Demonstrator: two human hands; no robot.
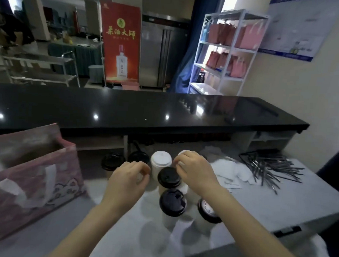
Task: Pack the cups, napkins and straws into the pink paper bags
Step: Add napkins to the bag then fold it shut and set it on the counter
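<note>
The bag (31,172) stood at the left of the table (258,207), the cups (169,177) clustered in the middle, the napkins (229,172) just right of them, the straws (270,169) farther right. Behind ran a counter (146,111); beyond it, far right, a shelf (224,76) held more bags (248,38)

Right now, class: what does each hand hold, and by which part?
The right hand pinches a white-lidded cup by its lid. The left hand curls over a second cup's top; its hold is hidden.
</note>
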